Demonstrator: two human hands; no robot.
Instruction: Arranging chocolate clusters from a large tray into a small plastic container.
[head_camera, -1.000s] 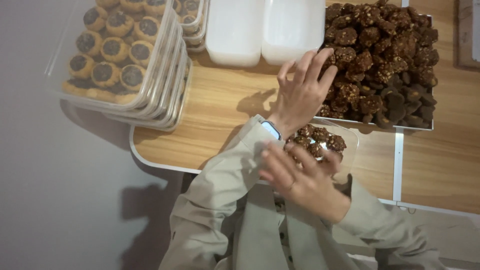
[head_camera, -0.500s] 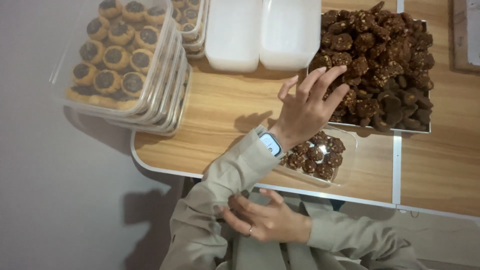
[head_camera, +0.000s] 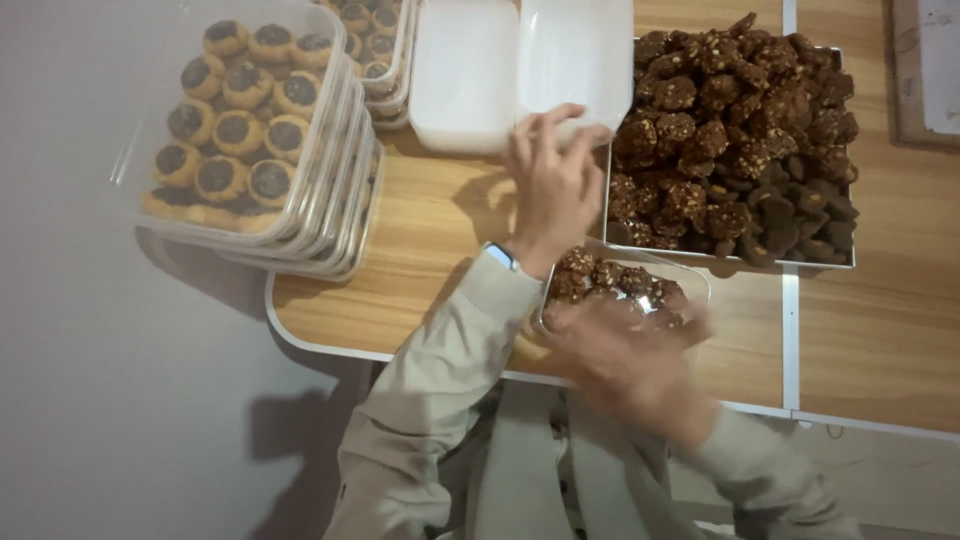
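1. Small clear container (head_camera: 640, 285) of dark crumbed cookies sits near the front edge of the wooden table (head_camera: 440, 230), just in front of the large tray's front rim.
2. Right hand (head_camera: 625, 355): motion-blurred, over the near side of the small container at the table's front edge. Fingers look spread; cannot tell whether it grips the container or only touches it.
3. Left hand (head_camera: 550, 185): fingers extended and loosely open, palm down, fingertips on the front edge of the white lidded tubs (head_camera: 520, 70). Not closed around anything. A blue-banded watch (head_camera: 500, 257) shows at the wrist, and the sleeve is beige.
4. Large tray (head_camera: 735, 130) heaped with dark chocolate cookies lies toward the back right of the table, just right of the left hand.
5. White tubs, two side by side, stand at the back edge, centre.
6. Stack of clear boxes (head_camera: 270, 130) holding round cookies with dark centres sits at the back left corner, overhanging the table's left edge. A second, smaller stack (head_camera: 375, 45) lies behind it, beside the tubs.
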